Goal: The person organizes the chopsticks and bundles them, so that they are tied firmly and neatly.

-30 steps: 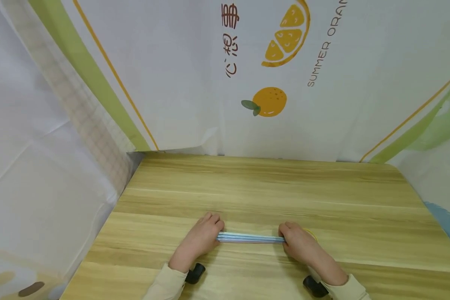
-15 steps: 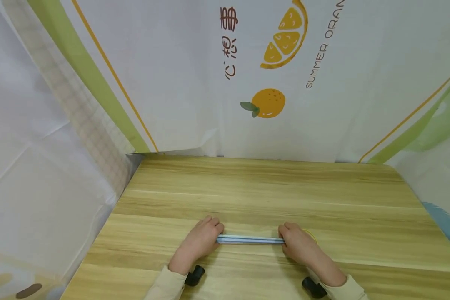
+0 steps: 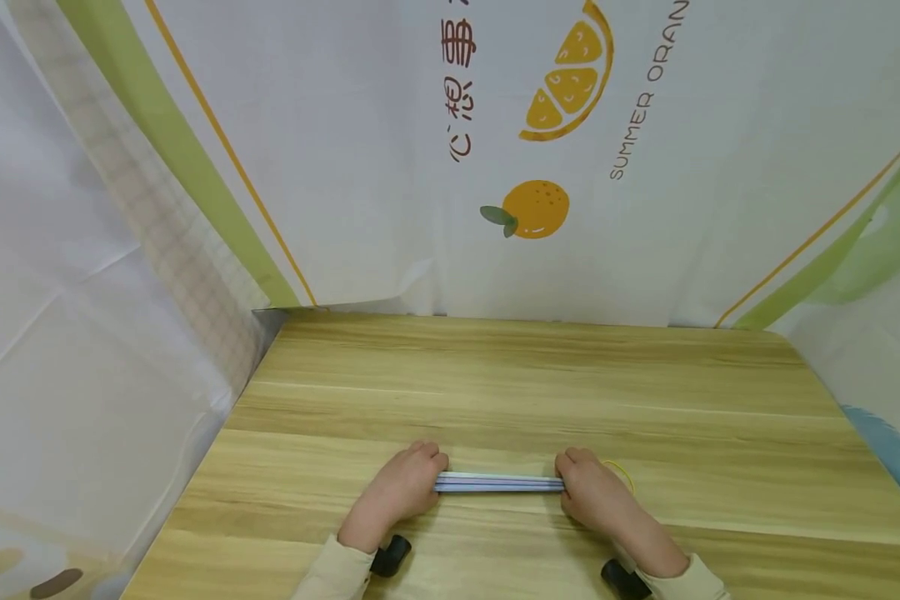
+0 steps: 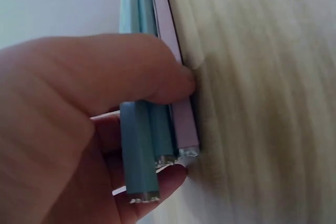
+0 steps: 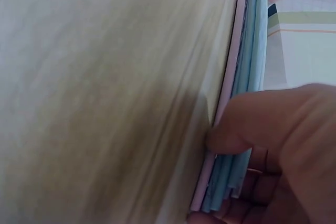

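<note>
Both hands hold a long narrow folded stack of pale blue and pink strips (image 3: 499,482), one hand at each end, low over the table. My left hand (image 3: 401,483) grips the left end; in the left wrist view its thumb (image 4: 136,66) presses across the strips, whose ends (image 4: 140,182) stick out unevenly with silvery, ragged edges. The right hand (image 3: 598,493) pinches the other end, its thumb (image 5: 252,121) against the pink strip (image 5: 236,51) and its fingers curled behind the blue ones. A thin yellow loop (image 3: 628,474) shows beside the right hand.
The wood-grain table (image 3: 525,392) spreads around and beyond the hands. White cloth with printed oranges (image 3: 537,208) hangs behind its far edge, and more pale cloth (image 3: 67,358) hangs at the left. Black wrist devices (image 3: 392,556) sit under both wrists.
The hands stay on the ends and have drawn very slightly together. The strips between them, tapering to the right before, now lie evenly stacked. The head view has tilted up a little.
</note>
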### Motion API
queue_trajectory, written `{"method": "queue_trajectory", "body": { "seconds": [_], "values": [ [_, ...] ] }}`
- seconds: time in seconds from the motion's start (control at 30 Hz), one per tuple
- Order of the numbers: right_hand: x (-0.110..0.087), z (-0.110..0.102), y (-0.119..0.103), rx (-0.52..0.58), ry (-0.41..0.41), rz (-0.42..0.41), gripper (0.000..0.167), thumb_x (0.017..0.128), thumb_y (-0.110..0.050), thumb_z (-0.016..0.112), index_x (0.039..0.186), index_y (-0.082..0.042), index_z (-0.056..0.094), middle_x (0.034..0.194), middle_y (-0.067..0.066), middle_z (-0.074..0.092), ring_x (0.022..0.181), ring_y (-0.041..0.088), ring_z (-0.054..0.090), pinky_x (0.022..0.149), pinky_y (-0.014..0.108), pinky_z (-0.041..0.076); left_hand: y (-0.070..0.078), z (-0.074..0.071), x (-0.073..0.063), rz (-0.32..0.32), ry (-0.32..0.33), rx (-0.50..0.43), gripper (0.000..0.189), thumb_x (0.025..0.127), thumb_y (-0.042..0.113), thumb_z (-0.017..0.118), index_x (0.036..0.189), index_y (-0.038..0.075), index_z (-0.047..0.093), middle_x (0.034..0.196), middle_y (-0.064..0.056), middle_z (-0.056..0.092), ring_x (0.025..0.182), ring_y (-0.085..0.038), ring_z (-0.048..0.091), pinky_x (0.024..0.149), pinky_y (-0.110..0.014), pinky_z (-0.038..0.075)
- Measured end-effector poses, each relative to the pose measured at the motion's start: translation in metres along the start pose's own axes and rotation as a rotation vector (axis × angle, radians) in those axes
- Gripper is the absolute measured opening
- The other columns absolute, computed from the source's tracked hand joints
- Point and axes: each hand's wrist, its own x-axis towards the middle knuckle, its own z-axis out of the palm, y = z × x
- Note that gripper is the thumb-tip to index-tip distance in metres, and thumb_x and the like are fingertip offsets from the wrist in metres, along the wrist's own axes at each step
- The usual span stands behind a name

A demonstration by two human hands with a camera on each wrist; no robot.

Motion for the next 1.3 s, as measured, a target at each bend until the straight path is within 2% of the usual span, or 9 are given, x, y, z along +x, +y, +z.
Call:
{"method": "queue_trajectory", "body": {
  "seconds": [0.23,0.47,0.67,0.9,0.97,1.1,1.2,1.3],
  "values": [
    [-0.001,-0.001,-0.001,-0.017,-0.011,-0.002,0.026,0.065,0.003,0.069,0.074,-0.011,0.05,0.071,-0.003,0.043,0.067,0.014,0.045,0.056,0.027,0.039,0.002,0.001,0.0,0.0,-0.005,0.014,0.025,0.068,0.01,0.079,0.087,0.01,0.063,0.084,0.002,0.052,0.078,-0.015,0.049,0.068,-0.028,0.047],
    [-0.002,0.0,-0.002,-0.021,-0.007,-0.018,0.025,0.063,0.002,0.07,0.077,-0.01,0.053,0.072,-0.002,0.045,0.068,0.015,0.046,0.056,0.028,0.04,0.001,0.001,0.001,0.035,0.001,0.017,0.029,0.068,0.01,0.081,0.088,0.009,0.06,0.086,0.0,0.061,0.079,-0.015,0.057,0.068,-0.027,0.05],
    [-0.003,0.002,0.0,-0.034,0.02,-0.045,0.025,0.064,0.0,0.069,0.077,-0.01,0.051,0.072,-0.003,0.043,0.069,0.016,0.045,0.058,0.03,0.04,-0.001,0.001,0.001,0.051,0.005,0.01,0.027,0.071,0.009,0.078,0.089,0.009,0.058,0.086,0.0,0.061,0.08,-0.015,0.058,0.068,-0.028,0.05],
    [-0.004,-0.003,0.003,0.046,-0.049,-0.047,0.022,0.07,0.001,0.064,0.078,-0.01,0.047,0.072,-0.004,0.042,0.067,0.012,0.041,0.057,0.025,0.036,-0.002,-0.002,0.0,0.074,-0.029,-0.009,0.024,0.077,0.011,0.075,0.094,0.008,0.058,0.09,0.0,0.06,0.084,-0.015,0.057,0.07,-0.026,0.049],
    [-0.003,-0.006,0.002,0.074,-0.066,-0.038,0.022,0.072,0.003,0.061,0.078,-0.011,0.045,0.07,-0.005,0.042,0.064,0.01,0.038,0.056,0.024,0.034,-0.002,-0.004,0.0,0.08,-0.044,-0.015,0.024,0.079,0.012,0.074,0.096,0.007,0.058,0.09,0.0,0.06,0.081,-0.013,0.057,0.069,-0.025,0.048],
    [-0.002,-0.009,0.0,0.094,-0.076,-0.016,0.021,0.074,0.005,0.06,0.079,-0.01,0.045,0.068,-0.004,0.044,0.058,0.008,0.034,0.053,0.022,0.031,-0.001,-0.009,0.0,0.091,-0.069,-0.023,0.023,0.083,0.015,0.073,0.096,0.007,0.056,0.087,0.0,0.055,0.063,-0.007,0.047,0.057,-0.021,0.043],
    [-0.002,-0.009,0.0,0.086,-0.07,-0.009,0.018,0.076,0.004,0.06,0.082,-0.009,0.048,0.071,-0.002,0.049,0.058,0.007,0.037,0.052,0.022,0.034,0.0,-0.011,-0.001,0.091,-0.091,-0.033,0.023,0.084,0.016,0.072,0.096,0.007,0.054,0.086,0.001,0.051,0.057,-0.005,0.04,0.051,-0.019,0.039],
    [-0.002,-0.009,0.0,0.076,-0.059,-0.008,0.016,0.077,0.003,0.06,0.085,-0.008,0.051,0.074,-0.001,0.053,0.061,0.007,0.042,0.053,0.023,0.038,0.001,-0.011,-0.002,0.092,-0.104,-0.032,0.024,0.085,0.017,0.072,0.097,0.007,0.054,0.086,0.001,0.05,0.057,-0.004,0.039,0.051,-0.019,0.039]
  ]
}}
